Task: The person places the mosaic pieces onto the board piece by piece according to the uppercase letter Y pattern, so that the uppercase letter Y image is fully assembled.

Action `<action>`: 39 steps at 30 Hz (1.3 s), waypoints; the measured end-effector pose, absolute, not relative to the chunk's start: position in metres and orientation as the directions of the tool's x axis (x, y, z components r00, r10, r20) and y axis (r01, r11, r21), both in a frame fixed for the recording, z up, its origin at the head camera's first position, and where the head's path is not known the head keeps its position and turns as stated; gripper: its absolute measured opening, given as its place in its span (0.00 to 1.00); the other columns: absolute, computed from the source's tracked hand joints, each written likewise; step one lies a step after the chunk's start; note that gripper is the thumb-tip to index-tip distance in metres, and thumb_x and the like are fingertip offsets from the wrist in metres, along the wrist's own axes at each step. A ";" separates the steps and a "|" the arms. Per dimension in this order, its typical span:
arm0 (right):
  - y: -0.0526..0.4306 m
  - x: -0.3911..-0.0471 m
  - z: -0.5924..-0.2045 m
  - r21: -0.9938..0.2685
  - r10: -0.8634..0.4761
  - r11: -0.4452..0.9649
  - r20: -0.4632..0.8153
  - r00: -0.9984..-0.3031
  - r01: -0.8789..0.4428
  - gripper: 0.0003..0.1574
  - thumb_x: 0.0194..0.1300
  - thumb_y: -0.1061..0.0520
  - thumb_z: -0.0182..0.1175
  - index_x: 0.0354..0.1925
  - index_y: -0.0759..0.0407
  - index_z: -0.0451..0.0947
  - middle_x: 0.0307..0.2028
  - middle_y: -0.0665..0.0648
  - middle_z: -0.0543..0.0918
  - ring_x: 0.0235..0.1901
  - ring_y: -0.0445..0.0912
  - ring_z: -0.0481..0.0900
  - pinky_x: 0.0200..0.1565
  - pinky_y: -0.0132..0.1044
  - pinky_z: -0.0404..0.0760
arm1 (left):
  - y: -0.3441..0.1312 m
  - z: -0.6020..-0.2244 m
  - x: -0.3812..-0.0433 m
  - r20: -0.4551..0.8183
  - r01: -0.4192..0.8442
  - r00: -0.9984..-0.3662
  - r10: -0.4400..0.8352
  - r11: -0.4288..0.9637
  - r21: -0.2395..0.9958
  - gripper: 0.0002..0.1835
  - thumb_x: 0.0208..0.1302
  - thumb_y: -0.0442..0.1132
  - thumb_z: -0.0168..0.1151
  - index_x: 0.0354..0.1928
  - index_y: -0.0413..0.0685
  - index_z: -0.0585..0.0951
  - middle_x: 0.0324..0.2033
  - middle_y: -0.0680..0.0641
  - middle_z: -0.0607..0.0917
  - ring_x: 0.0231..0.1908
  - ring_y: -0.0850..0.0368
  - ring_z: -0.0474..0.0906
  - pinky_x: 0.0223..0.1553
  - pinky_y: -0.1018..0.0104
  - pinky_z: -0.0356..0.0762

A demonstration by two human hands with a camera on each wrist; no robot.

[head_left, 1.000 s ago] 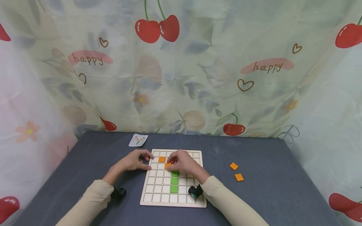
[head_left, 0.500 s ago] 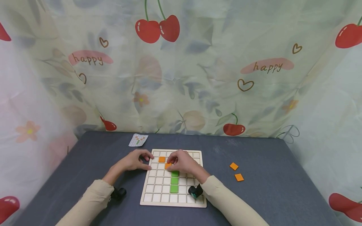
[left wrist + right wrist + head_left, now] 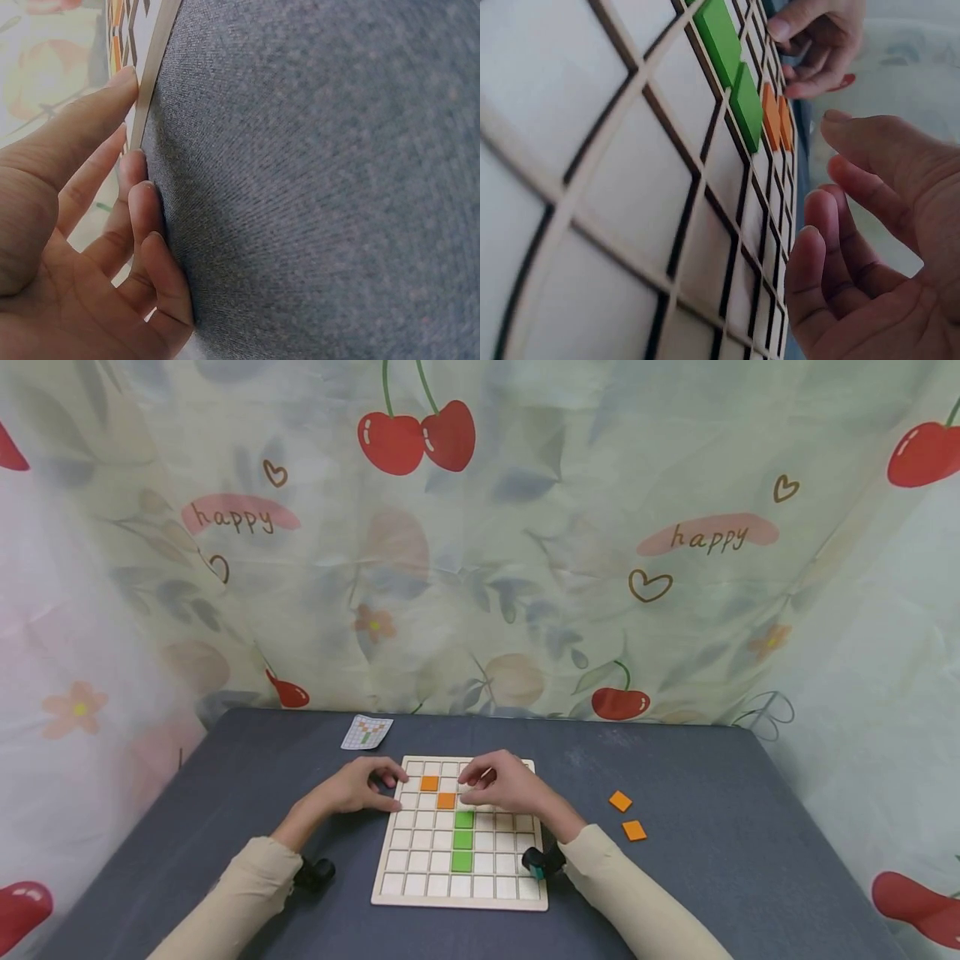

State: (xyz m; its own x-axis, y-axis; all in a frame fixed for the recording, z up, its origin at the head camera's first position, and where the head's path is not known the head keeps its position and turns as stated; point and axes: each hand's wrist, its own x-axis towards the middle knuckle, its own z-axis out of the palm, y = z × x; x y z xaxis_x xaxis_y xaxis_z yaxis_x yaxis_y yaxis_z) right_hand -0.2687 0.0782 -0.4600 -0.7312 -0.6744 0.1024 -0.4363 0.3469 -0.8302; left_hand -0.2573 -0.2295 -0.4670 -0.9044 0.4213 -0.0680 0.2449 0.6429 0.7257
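A wooden grid board (image 3: 459,906) lies on the dark table. In the head view, a column of green square tiles (image 3: 462,841) is set in its middle, with two orange tiles (image 3: 446,801) stepping diagonally up to the left. My left hand (image 3: 360,787) touches the board's left rim; in the left wrist view its thumb (image 3: 105,101) rests on the edge and the other fingers curl loosely beside it. Just right of the nearer orange tile, my right hand (image 3: 508,783) hovers over the board, thumb and fingertips apart, holding nothing. It hides some upper right cells.
Two loose orange tiles (image 3: 634,831) lie on the table right of the board. A small pattern card (image 3: 367,732) is behind the board to the left. A printed curtain (image 3: 480,610) closes off the table's back edge.
My right hand has let go of the orange tile nearest the green column and moved slightly up and right, uncovering it. My left hand has stayed at the rim.
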 end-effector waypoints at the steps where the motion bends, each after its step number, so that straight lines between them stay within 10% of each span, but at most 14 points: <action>1: 0.083 -0.269 -0.459 -0.832 -0.673 0.344 0.105 -0.732 -0.436 0.14 0.65 0.61 0.71 0.48 0.65 0.86 0.39 0.54 0.85 0.36 0.47 0.82 0.40 0.38 0.79 | -0.230 -0.467 -0.257 -0.066 0.247 -0.903 0.424 0.640 0.728 0.19 0.55 0.34 0.79 0.49 0.43 0.85 0.37 0.48 0.79 0.35 0.53 0.72 0.38 0.59 0.71; 39: 0.252 -0.251 -0.453 -0.804 -0.560 0.444 0.094 -0.823 -0.395 0.16 0.65 0.58 0.71 0.48 0.66 0.84 0.39 0.54 0.84 0.35 0.51 0.81 0.39 0.39 0.81 | -0.232 -0.468 -0.260 -0.047 0.294 -0.880 0.473 0.619 0.728 0.21 0.56 0.38 0.79 0.51 0.42 0.84 0.37 0.48 0.79 0.37 0.52 0.72 0.38 0.60 0.72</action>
